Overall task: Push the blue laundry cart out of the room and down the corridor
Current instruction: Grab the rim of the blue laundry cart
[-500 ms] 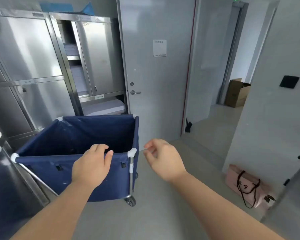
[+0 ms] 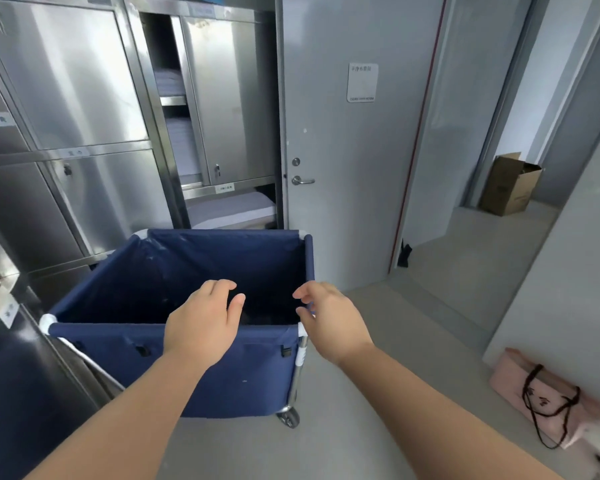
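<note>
Steel cabinets (image 2: 66, 109) behind one blue cart (image 2: 174, 368); two hands (left (image 2: 201, 327), right (image 2: 333, 320)) open, gripping nothing.

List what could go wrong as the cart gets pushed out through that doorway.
1. Neither the left hand nor the right hand looks closed on the blue cart rim, so a shove now may slip or skew it.
2. The cart faces the open door, not the doorway on the right; it could bump the leaf while turning.
3. The pink bag on the floor could snag a wide swing.
</note>
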The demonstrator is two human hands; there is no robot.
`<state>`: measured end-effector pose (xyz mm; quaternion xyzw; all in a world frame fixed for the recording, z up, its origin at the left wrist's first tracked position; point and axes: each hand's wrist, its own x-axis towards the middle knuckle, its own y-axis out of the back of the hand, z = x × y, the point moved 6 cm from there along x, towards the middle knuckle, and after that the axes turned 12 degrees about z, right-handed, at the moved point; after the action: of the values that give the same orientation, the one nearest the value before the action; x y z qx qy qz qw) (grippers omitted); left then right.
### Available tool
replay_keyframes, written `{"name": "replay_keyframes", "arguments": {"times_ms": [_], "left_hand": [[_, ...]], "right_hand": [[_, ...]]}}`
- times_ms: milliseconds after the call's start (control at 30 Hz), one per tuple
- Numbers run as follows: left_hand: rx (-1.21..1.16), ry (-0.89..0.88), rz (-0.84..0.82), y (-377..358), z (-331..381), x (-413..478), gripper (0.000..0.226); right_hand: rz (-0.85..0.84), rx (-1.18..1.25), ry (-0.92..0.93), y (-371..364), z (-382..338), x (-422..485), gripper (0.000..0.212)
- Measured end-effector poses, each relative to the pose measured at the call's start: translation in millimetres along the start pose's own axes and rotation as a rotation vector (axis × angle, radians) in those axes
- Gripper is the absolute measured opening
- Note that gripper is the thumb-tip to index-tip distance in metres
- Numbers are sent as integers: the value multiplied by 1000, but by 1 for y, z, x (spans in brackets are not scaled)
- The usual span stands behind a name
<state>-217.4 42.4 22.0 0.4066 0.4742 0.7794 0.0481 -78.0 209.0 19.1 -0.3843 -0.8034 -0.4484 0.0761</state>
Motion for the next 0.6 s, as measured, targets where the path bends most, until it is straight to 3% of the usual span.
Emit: {"name": "replay_keyframes", "arguments": {"times_ms": [600], "left_hand": [[83, 34, -106, -141, -114, 116, 39]], "right_hand": [[-151, 4, -40, -194, 46, 164, 30]]}}
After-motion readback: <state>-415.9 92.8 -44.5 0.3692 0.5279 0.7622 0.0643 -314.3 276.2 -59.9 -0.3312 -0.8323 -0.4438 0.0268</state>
